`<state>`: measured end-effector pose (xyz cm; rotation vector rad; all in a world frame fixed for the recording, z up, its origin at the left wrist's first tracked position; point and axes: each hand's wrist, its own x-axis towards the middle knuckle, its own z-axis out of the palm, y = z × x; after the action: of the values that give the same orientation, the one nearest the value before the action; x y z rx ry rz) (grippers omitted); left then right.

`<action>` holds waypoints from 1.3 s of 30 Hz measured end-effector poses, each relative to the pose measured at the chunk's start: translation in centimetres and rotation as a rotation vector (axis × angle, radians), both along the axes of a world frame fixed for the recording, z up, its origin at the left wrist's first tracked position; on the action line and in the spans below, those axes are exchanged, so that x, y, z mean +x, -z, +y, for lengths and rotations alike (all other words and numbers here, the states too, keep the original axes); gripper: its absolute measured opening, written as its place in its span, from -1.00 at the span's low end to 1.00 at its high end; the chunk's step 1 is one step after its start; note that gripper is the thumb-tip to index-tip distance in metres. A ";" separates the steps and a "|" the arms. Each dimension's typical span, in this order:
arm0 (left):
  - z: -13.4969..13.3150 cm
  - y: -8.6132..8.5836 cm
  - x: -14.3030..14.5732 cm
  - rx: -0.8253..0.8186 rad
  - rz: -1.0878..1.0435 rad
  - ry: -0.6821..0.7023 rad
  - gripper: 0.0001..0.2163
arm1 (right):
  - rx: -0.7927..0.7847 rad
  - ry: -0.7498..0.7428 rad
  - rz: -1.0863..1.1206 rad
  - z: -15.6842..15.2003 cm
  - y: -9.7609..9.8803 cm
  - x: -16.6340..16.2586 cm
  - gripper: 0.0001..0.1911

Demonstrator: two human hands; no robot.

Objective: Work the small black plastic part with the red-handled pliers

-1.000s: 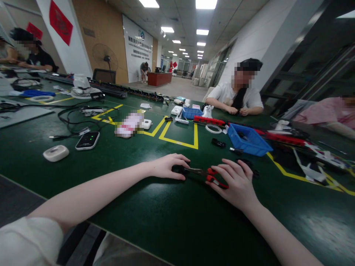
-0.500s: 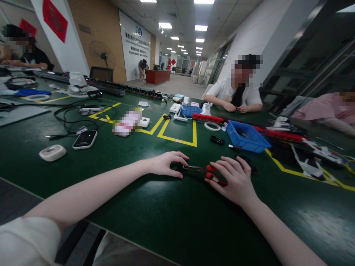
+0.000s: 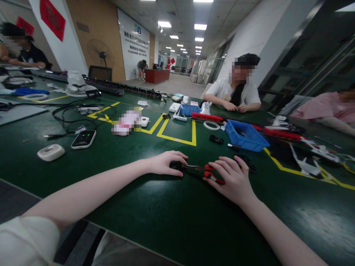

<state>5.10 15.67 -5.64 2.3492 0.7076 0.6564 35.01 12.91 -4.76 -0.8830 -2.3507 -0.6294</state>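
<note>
My left hand (image 3: 165, 163) rests on the green table (image 3: 155, 214) with its fingers curled over a small black part (image 3: 175, 166). A pair of red-handled pliers (image 3: 205, 172) lies between my hands, its jaws reaching into that black part. My right hand (image 3: 232, 179) is closed around the red handles. Another small black piece (image 3: 246, 162) lies just beyond my right fingers.
A blue bin (image 3: 245, 136) stands behind my right hand, with small black parts (image 3: 216, 139) in front of it. A phone (image 3: 83, 139) and a white round device (image 3: 50, 152) lie to the left among cables (image 3: 66, 118). A person (image 3: 235, 92) sits across the table; others sit far left and right.
Both hands and the pliers stay as they were; only my view has shifted slightly.
</note>
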 end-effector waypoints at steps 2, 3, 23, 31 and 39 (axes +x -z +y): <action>0.0 0.0 0.0 0.001 0.006 -0.001 -0.63 | 0.002 0.002 -0.005 0.0 0.0 0.0 -0.66; 0.0 0.0 0.0 0.004 0.009 -0.003 -0.63 | 0.000 0.003 -0.007 0.0 0.0 0.0 -0.66; -0.2 -0.2 0.1 0.045 0.032 0.000 -0.63 | -0.045 -0.004 -0.002 0.0 -0.3 0.0 -0.67; -0.2 -0.3 0.0 0.042 0.052 -0.008 -0.61 | 0.005 -0.004 -0.016 0.0 -0.3 -0.1 -0.68; -0.4 -0.5 0.0 0.044 0.046 -0.003 -0.62 | -0.058 -0.033 -0.030 0.5 0.1 0.3 -0.61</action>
<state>5.14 15.32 -5.18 2.4115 0.7238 0.6269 35.32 13.38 -4.90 -0.8637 -2.4161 -0.5671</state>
